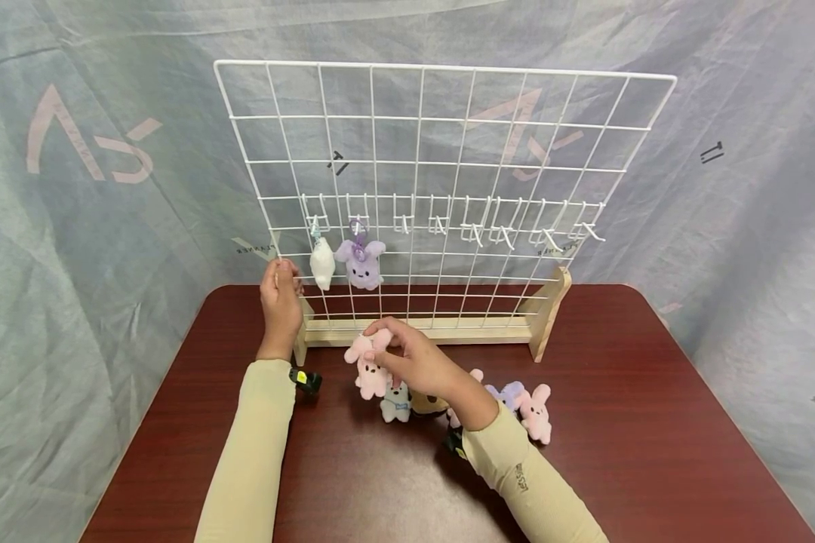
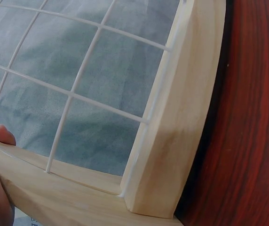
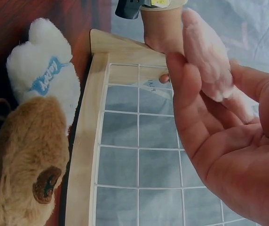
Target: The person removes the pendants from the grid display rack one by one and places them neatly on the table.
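Note:
My right hand (image 1: pixel 424 366) pinches a pink bunny plush (image 1: pixel 371 375) between thumb and fingers, in front of the lower grid. In the right wrist view the same pink plush (image 3: pixel 206 56) shows between the fingertips. My left hand (image 1: pixel 281 302) grips the left side of the white wire grid rack (image 1: pixel 441 162); the left wrist view shows fingertips behind its wooden frame (image 2: pixel 172 122). A white plush (image 1: pixel 322 264) and a lilac bunny plush (image 1: pixel 362 268) hang from the two leftmost hooks.
On the dark red table (image 1: pixel 652 422) lie a white plush (image 1: pixel 395 403), a brown plush (image 3: pixel 28 165), a purple plush (image 1: pixel 505 396) and another pink bunny (image 1: pixel 536 415). Several bare hooks (image 1: pixel 474 232) project from the grid. My right forearm partly covers the row of plushes.

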A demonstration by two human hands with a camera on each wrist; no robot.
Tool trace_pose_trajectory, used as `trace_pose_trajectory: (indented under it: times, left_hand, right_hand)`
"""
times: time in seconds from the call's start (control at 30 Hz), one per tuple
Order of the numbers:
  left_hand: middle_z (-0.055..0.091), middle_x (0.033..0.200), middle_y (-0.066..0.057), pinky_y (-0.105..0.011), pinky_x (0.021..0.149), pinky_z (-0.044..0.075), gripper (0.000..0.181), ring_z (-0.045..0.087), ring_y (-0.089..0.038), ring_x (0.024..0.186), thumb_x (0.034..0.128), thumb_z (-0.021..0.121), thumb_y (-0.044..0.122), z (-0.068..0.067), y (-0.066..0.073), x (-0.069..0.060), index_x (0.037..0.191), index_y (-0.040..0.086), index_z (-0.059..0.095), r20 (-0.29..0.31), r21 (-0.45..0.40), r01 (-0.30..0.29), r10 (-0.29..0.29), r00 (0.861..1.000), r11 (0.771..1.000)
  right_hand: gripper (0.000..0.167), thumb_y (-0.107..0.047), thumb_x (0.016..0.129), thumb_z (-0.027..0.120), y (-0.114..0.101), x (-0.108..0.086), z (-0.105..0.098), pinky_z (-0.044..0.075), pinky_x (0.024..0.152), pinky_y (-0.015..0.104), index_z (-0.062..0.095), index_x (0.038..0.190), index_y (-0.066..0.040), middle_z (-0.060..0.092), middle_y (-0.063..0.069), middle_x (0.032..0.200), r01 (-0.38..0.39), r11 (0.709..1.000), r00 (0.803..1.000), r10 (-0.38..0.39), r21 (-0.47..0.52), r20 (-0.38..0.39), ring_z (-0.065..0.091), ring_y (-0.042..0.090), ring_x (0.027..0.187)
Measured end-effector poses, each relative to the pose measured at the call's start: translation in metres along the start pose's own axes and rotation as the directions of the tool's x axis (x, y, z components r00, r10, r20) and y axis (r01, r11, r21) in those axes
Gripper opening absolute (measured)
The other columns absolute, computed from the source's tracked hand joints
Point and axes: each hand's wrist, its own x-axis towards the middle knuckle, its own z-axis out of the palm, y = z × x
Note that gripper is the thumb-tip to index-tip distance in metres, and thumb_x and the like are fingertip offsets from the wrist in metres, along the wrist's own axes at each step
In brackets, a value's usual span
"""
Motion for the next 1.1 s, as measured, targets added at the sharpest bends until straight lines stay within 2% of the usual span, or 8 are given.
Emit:
trace_pose_trajectory:
  times: [0.1, 0.2, 0.37, 0.57, 0.67, 0.8, 0.93, 1.1]
  left_hand:
    - [0.039, 0.068, -0.001, -0.032, 0.063, 0.04, 0.041, 0.038, -0.012, 0.061, 0.1142, 0.043, 0.03, 0.0, 0.0, 0.0, 0.098, -0.006, 0.051, 0.0, 0.001, -0.002, 0.002, 1.0, 1.0]
    - [0.038, 0.068, -0.002, -0.034, 0.064, 0.04, 0.045, 0.037, -0.013, 0.062, 0.1144, 0.042, 0.03, 0.0, 0.001, 0.0, 0.102, -0.013, 0.048, 0.003, 0.002, -0.002, 0.002, 1.0, 1.0]
    - [0.037, 0.068, -0.005, -0.032, 0.063, 0.038, 0.044, 0.037, -0.013, 0.062, 0.1147, 0.041, 0.027, 0.002, 0.0, 0.001, 0.103, -0.016, 0.048, -0.005, 0.005, 0.012, -0.012, 1.0, 1.0]
    - [0.035, 0.069, -0.013, -0.033, 0.064, 0.038, 0.041, 0.036, -0.015, 0.062, 0.1145, 0.039, 0.02, 0.004, 0.005, 0.0, 0.103, -0.018, 0.046, -0.019, 0.013, 0.027, -0.026, 0.999, 1.0]
    - [0.035, 0.069, -0.015, -0.034, 0.064, 0.038, 0.039, 0.036, -0.017, 0.063, 0.1142, 0.038, 0.018, 0.006, 0.016, -0.002, 0.103, -0.018, 0.045, -0.015, 0.01, 0.027, -0.027, 1.0, 1.0]
    - [0.037, 0.068, -0.01, -0.032, 0.064, 0.039, 0.035, 0.037, -0.014, 0.062, 0.1141, 0.039, 0.02, 0.008, 0.028, -0.006, 0.096, -0.009, 0.051, -0.006, -0.01, 0.017, -0.018, 1.0, 1.0]
    - [0.037, 0.067, 0.0, -0.032, 0.064, 0.038, 0.031, 0.036, -0.011, 0.062, 0.1141, 0.04, 0.02, 0.008, 0.029, -0.006, 0.094, 0.001, 0.053, 0.002, -0.016, 0.011, -0.011, 1.0, 1.0]
    - [0.037, 0.066, 0.002, -0.035, 0.065, 0.037, 0.032, 0.036, -0.011, 0.062, 0.1141, 0.039, 0.019, 0.008, 0.029, -0.006, 0.095, -0.004, 0.05, 0.004, -0.008, 0.012, -0.012, 1.0, 1.0]
  right_hand:
    - [0.019, -0.013, 0.106, 0.064, 0.0, 0.0, 0.001, 0.054, 0.051, 0.034, 0.064, 0.125, -0.012, 0.067, 0.006, 0.084, -0.006, 1.0, 1.0, 0.006, -0.024, -0.019, 0.059, 0.033, 0.059]
    - [0.015, -0.014, 0.105, 0.065, 0.001, 0.001, 0.001, 0.058, 0.056, 0.043, 0.067, 0.12, -0.012, 0.069, 0.005, 0.089, -0.014, 0.999, 0.999, 0.013, -0.043, -0.034, 0.06, 0.024, 0.06]
    - [0.013, -0.015, 0.102, 0.07, 0.003, 0.001, 0.001, 0.061, 0.065, 0.059, 0.071, 0.115, -0.014, 0.073, 0.006, 0.096, -0.05, 0.997, 0.998, 0.048, -0.063, -0.032, 0.066, 0.021, 0.061]
    - [0.013, -0.012, 0.1, 0.073, 0.006, 0.001, 0.001, 0.064, 0.069, 0.055, 0.073, 0.113, -0.01, 0.075, 0.011, 0.109, -0.096, 0.994, 0.995, 0.095, -0.047, -0.023, 0.071, 0.015, 0.062]
    - [0.015, -0.01, 0.1, 0.072, 0.008, 0.001, 0.002, 0.064, 0.069, 0.054, 0.073, 0.114, -0.007, 0.075, 0.014, 0.109, -0.11, 0.993, 0.994, 0.109, -0.038, -0.019, 0.072, 0.017, 0.062]
    - [0.016, -0.005, 0.1, 0.07, 0.011, 0.002, 0.003, 0.064, 0.07, 0.056, 0.073, 0.116, -0.004, 0.074, 0.017, 0.11, -0.116, 0.993, 0.993, 0.116, -0.028, 0.005, 0.074, 0.024, 0.064]
    - [0.013, -0.002, 0.1, 0.069, 0.014, 0.003, 0.004, 0.064, 0.07, 0.057, 0.071, 0.113, -0.003, 0.072, 0.017, 0.11, -0.115, 0.993, 0.993, 0.116, -0.016, 0.023, 0.075, 0.03, 0.066]
    - [0.008, -0.001, 0.1, 0.067, 0.017, 0.004, 0.006, 0.064, 0.068, 0.057, 0.066, 0.108, -0.002, 0.072, 0.016, 0.092, -0.123, 0.992, 0.992, 0.123, 0.003, 0.021, 0.074, 0.038, 0.064]
